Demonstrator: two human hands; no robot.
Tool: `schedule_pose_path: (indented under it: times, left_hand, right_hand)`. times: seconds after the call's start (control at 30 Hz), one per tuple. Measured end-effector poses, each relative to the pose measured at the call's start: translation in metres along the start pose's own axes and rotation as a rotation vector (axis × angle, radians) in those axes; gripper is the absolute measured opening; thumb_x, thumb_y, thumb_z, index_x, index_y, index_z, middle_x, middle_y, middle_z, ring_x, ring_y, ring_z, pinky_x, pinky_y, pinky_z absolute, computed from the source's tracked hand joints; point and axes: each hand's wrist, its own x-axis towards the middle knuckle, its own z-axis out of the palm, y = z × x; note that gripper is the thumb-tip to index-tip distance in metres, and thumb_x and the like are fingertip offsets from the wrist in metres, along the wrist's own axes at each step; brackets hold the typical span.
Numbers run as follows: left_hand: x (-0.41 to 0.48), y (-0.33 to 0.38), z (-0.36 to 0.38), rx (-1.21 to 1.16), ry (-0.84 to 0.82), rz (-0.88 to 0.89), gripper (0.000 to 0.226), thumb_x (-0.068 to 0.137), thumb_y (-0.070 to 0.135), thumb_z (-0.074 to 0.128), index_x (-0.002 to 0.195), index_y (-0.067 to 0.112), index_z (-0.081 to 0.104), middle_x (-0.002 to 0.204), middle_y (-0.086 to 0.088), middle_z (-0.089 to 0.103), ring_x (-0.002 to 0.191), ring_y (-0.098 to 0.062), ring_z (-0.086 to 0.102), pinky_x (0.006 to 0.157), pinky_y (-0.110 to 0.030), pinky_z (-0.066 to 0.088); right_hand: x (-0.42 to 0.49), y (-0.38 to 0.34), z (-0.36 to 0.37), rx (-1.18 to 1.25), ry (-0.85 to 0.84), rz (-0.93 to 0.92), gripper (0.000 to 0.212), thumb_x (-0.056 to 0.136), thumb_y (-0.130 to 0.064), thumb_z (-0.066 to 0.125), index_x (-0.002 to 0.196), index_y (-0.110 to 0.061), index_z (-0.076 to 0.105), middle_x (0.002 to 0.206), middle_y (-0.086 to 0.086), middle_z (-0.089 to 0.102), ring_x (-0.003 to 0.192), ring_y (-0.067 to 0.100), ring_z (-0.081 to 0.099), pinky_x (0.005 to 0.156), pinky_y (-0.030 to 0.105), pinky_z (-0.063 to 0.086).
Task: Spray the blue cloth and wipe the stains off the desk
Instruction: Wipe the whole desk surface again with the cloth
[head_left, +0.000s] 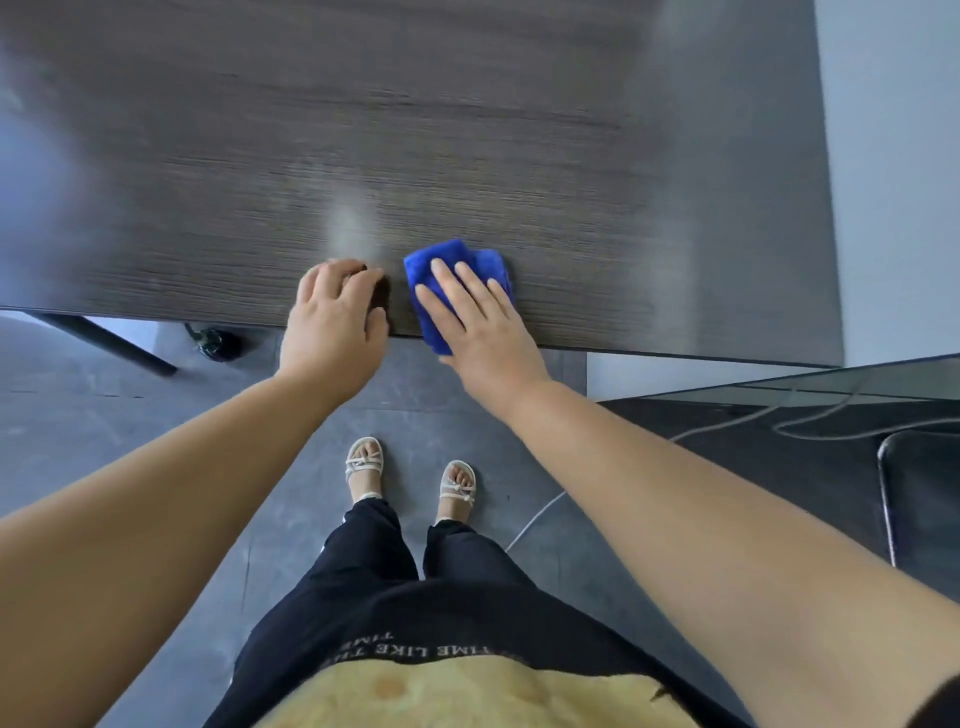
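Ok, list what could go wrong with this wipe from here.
1. The blue cloth overhangs the near edge of the desk under the flat right hand; a stroke toward the body could drag it onto the floor.
2. The pale smear lies left of the cloth, beyond the left hand; strokes kept here may miss it.
3. A cable runs across the floor right of the feet; stepping sideways might snag it.

Soft daylight is washing the desk (363, 130) — a pale glare patch is showing near its front edge, motion blur is smearing the grain, and the wide lens is bending the edges.
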Motion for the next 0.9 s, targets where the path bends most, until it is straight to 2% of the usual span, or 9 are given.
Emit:
schedule_pose_path:
  times: [0.03,0.13,0.17,0.27,0.37,0.57,0.77,0.9]
  left_hand:
    - [-0.001,-0.009,-0.004,0.016,0.009,-0.032,0.040,0.090,0.013,0.049,0.130,0.008,0.050,0.138,-0.013,0.042,0.131,-0.035,0.029,0.109,-0.040,0.025]
    - [-0.006,-0.032,-0.014,0.054,0.007,-0.096,0.042,0.091,0.016,0.049,0.132,0.010,0.047,0.141,-0.011,0.038,0.134,-0.033,0.024,0.109,-0.044,0.026]
    - [-0.007,-0.039,-0.018,0.060,0.006,-0.114,0.042,0.091,0.016,0.049,0.133,0.011,0.047,0.142,-0.011,0.036,0.134,-0.032,0.023,0.109,-0.045,0.026]
    - [-0.013,-0.066,-0.029,0.046,0.031,-0.186,0.043,0.091,0.016,0.049,0.133,0.010,0.046,0.143,-0.012,0.035,0.134,-0.032,0.023,0.107,-0.047,0.029]
    - [-0.018,-0.095,-0.039,0.049,0.048,-0.246,0.044,0.091,0.018,0.048,0.134,0.010,0.045,0.143,-0.011,0.034,0.135,-0.031,0.022,0.107,-0.049,0.030]
    - [-0.026,-0.149,-0.060,0.053,0.078,-0.274,0.046,0.091,0.017,0.048,0.136,0.008,0.042,0.143,-0.012,0.035,0.135,-0.031,0.023,0.111,-0.045,0.025]
    - [-0.025,-0.209,-0.091,0.018,0.116,-0.405,0.048,0.090,0.014,0.047,0.137,0.009,0.040,0.143,-0.013,0.033,0.135,-0.032,0.021,0.111,-0.045,0.025]
    - [-0.027,-0.257,-0.114,-0.004,0.149,-0.495,0.051,0.085,0.008,0.048,0.135,0.009,0.041,0.143,-0.013,0.033,0.133,-0.033,0.024,0.111,-0.043,0.024]
  right_hand:
    - [0.001,0.002,-0.001,0.017,-0.026,-0.022,0.075,0.085,-0.025,0.065,0.148,-0.015,0.024,0.156,0.010,0.020,0.143,0.030,0.020,0.115,0.041,0.012]
    - [-0.016,0.033,-0.009,-0.017,0.010,-0.080,0.082,0.069,-0.024,0.080,0.141,-0.013,0.041,0.146,0.014,0.039,0.132,0.034,0.041,0.107,0.047,0.031]
    - [-0.025,0.046,-0.009,-0.035,0.013,-0.074,0.085,0.066,-0.023,0.083,0.139,-0.012,0.041,0.145,0.015,0.042,0.130,0.035,0.044,0.105,0.049,0.034]
    - [-0.044,0.065,-0.014,-0.085,0.008,-0.064,0.091,0.066,-0.022,0.084,0.140,-0.012,0.032,0.145,0.017,0.041,0.130,0.036,0.043,0.105,0.050,0.034]
    - [-0.042,0.058,-0.013,-0.097,0.011,-0.020,0.093,0.064,-0.019,0.085,0.139,-0.010,0.031,0.143,0.019,0.042,0.130,0.036,0.040,0.104,0.051,0.033]
    - [0.000,0.005,-0.005,-0.119,0.004,-0.032,0.097,0.057,-0.019,0.089,0.136,-0.007,0.034,0.138,0.023,0.047,0.123,0.042,0.049,0.098,0.055,0.039]
    - [0.067,-0.077,0.009,-0.061,0.028,-0.113,0.094,0.059,-0.025,0.087,0.135,-0.008,0.034,0.138,0.020,0.049,0.124,0.039,0.050,0.099,0.054,0.039]
    - [0.124,-0.147,0.018,-0.028,0.011,-0.158,0.086,0.056,-0.028,0.088,0.131,-0.007,0.052,0.135,0.018,0.053,0.121,0.037,0.053,0.097,0.052,0.042]
